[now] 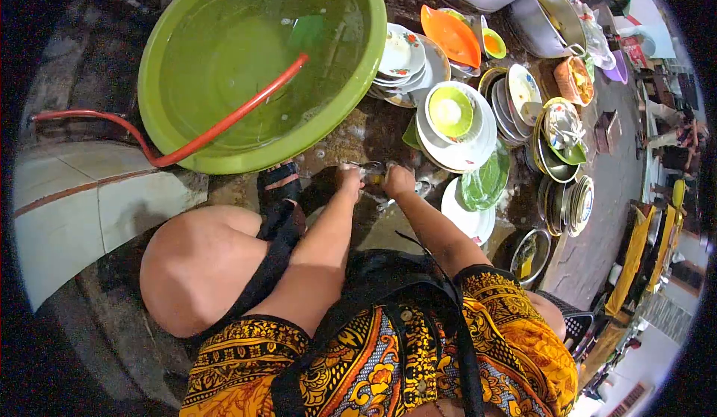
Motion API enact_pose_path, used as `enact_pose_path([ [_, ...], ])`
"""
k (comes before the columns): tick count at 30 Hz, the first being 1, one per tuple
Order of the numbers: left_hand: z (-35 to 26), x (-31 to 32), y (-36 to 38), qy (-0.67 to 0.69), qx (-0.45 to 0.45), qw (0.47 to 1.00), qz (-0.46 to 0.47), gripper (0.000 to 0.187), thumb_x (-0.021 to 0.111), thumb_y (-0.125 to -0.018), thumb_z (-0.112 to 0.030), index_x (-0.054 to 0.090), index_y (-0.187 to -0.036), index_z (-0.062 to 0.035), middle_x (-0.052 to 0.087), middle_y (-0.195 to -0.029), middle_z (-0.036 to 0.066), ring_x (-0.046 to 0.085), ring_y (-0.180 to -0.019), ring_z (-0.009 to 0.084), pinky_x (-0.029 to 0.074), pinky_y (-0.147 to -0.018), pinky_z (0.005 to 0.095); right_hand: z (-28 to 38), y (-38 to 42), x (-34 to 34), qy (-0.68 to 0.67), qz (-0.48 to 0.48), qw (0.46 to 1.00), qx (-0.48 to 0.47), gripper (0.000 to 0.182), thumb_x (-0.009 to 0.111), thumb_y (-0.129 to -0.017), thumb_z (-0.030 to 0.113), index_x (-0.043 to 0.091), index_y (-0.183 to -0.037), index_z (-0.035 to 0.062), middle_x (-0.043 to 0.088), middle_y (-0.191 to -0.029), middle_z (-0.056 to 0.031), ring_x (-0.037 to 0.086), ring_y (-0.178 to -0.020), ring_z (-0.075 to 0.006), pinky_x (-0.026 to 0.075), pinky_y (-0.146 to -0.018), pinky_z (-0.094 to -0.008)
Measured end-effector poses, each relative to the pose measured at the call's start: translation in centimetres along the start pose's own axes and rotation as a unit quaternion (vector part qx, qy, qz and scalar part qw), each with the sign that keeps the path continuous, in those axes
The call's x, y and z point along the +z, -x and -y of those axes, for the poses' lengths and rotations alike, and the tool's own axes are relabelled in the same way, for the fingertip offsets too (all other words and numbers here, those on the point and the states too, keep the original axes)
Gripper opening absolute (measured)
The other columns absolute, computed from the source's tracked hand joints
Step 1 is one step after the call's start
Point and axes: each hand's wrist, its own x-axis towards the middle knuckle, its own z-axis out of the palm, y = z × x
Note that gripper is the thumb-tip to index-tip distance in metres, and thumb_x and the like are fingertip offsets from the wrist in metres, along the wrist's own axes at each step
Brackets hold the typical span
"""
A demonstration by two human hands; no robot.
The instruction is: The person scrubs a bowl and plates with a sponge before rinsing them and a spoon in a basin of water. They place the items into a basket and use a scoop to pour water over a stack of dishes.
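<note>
My left hand [351, 178] is closed low over the wet floor, just below the basin's rim. Close to its right, my right hand [399, 181] is also closed, fingers curled inward. Between them shows a thin shiny metal piece, perhaps cutlery, and a small yellowish patch; both are too small to make out. Some metal cutlery [423, 188] lies beside my right wrist. Right of that hand stand a white plate stack with a green-and-white bowl [450, 112] on top, a green leaf-shaped plate [485, 178] and a white plate [464, 215].
A large green basin [261, 159] of water stands at upper left, a red hose [239, 118] dipping into it. Further right are stacked dishes [515, 103], an orange dish [450, 36], metal pots [549, 25] and a woven basket [573, 81]. A tiled ledge [67, 208] is at left.
</note>
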Motion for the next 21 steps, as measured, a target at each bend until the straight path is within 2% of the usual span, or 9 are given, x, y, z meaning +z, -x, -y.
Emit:
enact_pose_path([
  [4, 0.8, 0.5, -1.1, -0.002, 0.005, 1.0, -0.018, 0.015, 0.051, -0.08, -0.022, 0.052, -0.089, -0.0089, 0.055, -0.082, 0.008, 0.053, -0.08, 0.02, 0.047, -0.059, 0.0365, -0.2, -0.1, -0.2, -0.075, -0.037, 0.996, 0.02, 0.033, 0.063, -0.068, 0.03, 0.06, -0.089, 0.0045, 0.061, -0.087, -0.0218, 0.059, -0.083, -0.0357, 0.047, -0.073, -0.0421],
  [6, 2.1, 1.5, -2.9, -0.093, 0.008, 0.996, -0.013, 0.029, 0.054, -0.081, -0.038, 0.054, -0.089, -0.0102, 0.056, -0.084, 0.005, 0.053, -0.079, 0.0194, 0.045, -0.062, 0.0365, 0.1, -0.2, -1.3, -0.187, -0.083, 0.979, 0.01, 0.04, 0.062, -0.068, 0.036, 0.058, -0.09, 0.0026, 0.06, -0.086, -0.0235, 0.058, -0.085, -0.0366, 0.047, -0.072, -0.0432],
  [7, -2.4, 1.6, 2.8, -0.094, -0.005, 0.996, -0.01, 0.041, 0.054, -0.078, -0.052, 0.057, -0.087, -0.0115, 0.059, -0.085, 0.003, 0.055, -0.074, 0.0198, 0.045, -0.064, 0.0374, 1.3, 0.5, -3.7, -0.179, -0.068, 0.981, -0.008, 0.044, 0.063, -0.068, 0.039, 0.057, -0.087, 0.0, 0.06, -0.084, -0.0245, 0.058, -0.085, -0.0375, 0.046, -0.072, -0.0424],
  [8, -2.4, 1.8, 2.6, -0.094, -0.006, 0.996, -0.006, 0.041, 0.054, -0.078, -0.052, 0.057, -0.087, -0.0115, 0.059, -0.085, 0.003, 0.055, -0.074, 0.0198, 0.045, -0.064, 0.0374, 1.8, 0.4, -4.5, -0.177, -0.069, 0.982, -0.005, 0.044, 0.063, -0.068, 0.039, 0.057, -0.087, 0.0, 0.06, -0.084, -0.0245, 0.058, -0.085, -0.0375, 0.046, -0.072, -0.0424],
  [10, -3.4, 2.0, 1.9, 0.213, -0.186, 0.927, 0.248, 0.038, 0.054, -0.079, -0.05, 0.059, -0.087, -0.0131, 0.061, -0.085, 0.002, 0.057, -0.074, 0.0205, 0.045, -0.067, 0.0394, 2.6, 0.4, -5.7, -0.225, -0.006, 0.974, 0.004, 0.046, 0.064, -0.065, 0.039, 0.057, -0.086, -0.0019, 0.06, -0.081, -0.024, 0.058, -0.083, -0.0374, 0.046, -0.072, -0.0413],
  [15, -6.4, 1.9, 5.1, 0.111, -0.178, 0.931, 0.3, 0.022, 0.06, -0.078, -0.037, 0.062, -0.087, -0.0167, 0.061, -0.084, 0.001, 0.058, -0.075, 0.0192, 0.046, -0.069, 0.0398, 2.1, 2.3, -7.3, -0.258, 0.046, 0.965, -0.002, 0.047, 0.063, -0.066, 0.041, 0.058, -0.09, 0.0013, 0.061, -0.082, -0.0218, 0.059, -0.081, -0.037, 0.047, -0.07, -0.0395],
  [18, -7.0, 2.5, 6.8, 0.032, -0.11, 0.957, 0.267, 0.019, 0.059, -0.079, -0.033, 0.063, -0.087, -0.016, 0.061, -0.084, 0.002, 0.058, -0.073, 0.0192, 0.047, -0.066, 0.0383, 0.8, 4.2, -8.3, -0.321, 0.083, 0.942, -0.043, 0.043, 0.065, -0.067, 0.035, 0.057, -0.095, 0.0045, 0.063, -0.083, -0.0169, 0.062, -0.077, -0.0293, 0.047, -0.068, -0.0355],
  [20, -6.4, 2.6, 6.2, 0.035, -0.078, 0.955, 0.283, 0.018, 0.056, -0.082, -0.03, 0.063, -0.082, -0.0134, 0.061, -0.079, 0.002, 0.057, -0.067, 0.018, 0.048, -0.058, 0.0357, 0.1, 4.9, -8.3, -0.34, 0.074, 0.937, -0.01, 0.039, 0.066, -0.067, 0.032, 0.058, -0.093, 0.0041, 0.063, -0.08, -0.0131, 0.061, -0.074, -0.0226, 0.047, -0.068, -0.0336],
  [21, -5.5, 3.2, 4.6, 0.014, -0.039, 0.973, 0.229, 0.02, 0.055, -0.083, -0.03, 0.062, -0.079, -0.012, 0.059, -0.075, 0.002, 0.056, -0.064, 0.0173, 0.047, -0.054, 0.0349, -0.1, 5.3, -8.5, -0.304, -0.021, 0.952, 0.0, 0.038, 0.066, -0.068, 0.032, 0.058, -0.093, 0.0037, 0.063, -0.078, -0.0119, 0.061, -0.072, -0.0208, 0.047, -0.067, -0.0327],
])
